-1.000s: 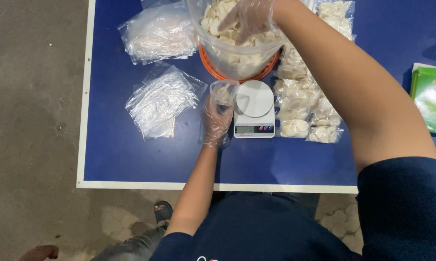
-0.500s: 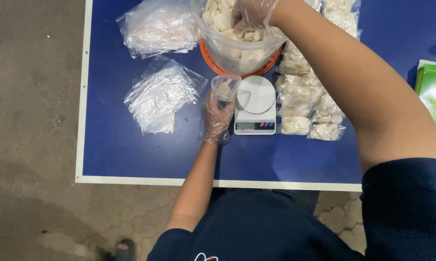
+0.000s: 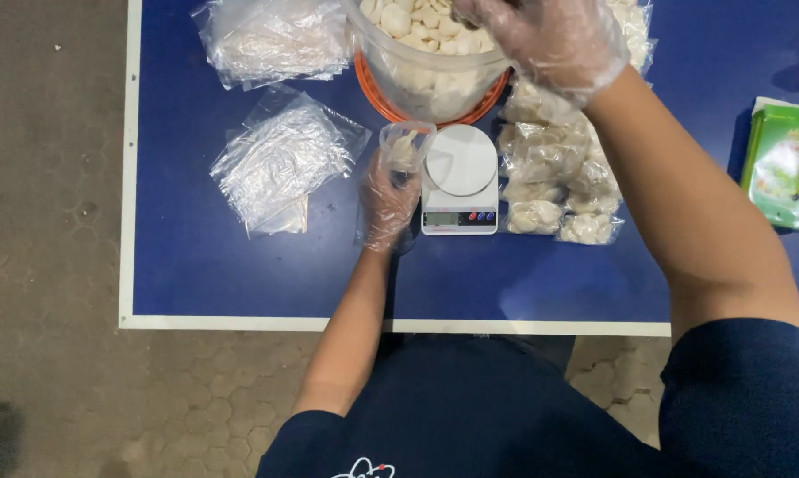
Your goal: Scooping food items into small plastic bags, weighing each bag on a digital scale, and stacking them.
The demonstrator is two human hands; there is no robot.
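Note:
Both my hands wear clear plastic gloves. My left hand [image 3: 388, 196] holds a small clear plastic bag [image 3: 403, 147] upright and open-mouthed, just left of a white kitchen scale [image 3: 459, 180] on the blue table [image 3: 240, 265]. A few pale pieces lie in the bag. My right hand [image 3: 545, 35] reaches into the large clear tub [image 3: 426, 66] of pale round crackers at the top; its fingers curl over the pieces. I cannot tell whether it grips any. The tub sits on an orange ring [image 3: 377, 97].
Several filled small bags [image 3: 554, 181] lie right of the scale. Two piles of empty clear bags [image 3: 280, 159] [image 3: 276, 40] lie to the left. A green packet [image 3: 784, 164] rests at the right edge. Grey paved floor [image 3: 46, 221] runs beyond the table's white border.
My right hand has moved up and deeper into the tub. The view has shifted slightly downward. My left hand has kept the small bag beside the scale.

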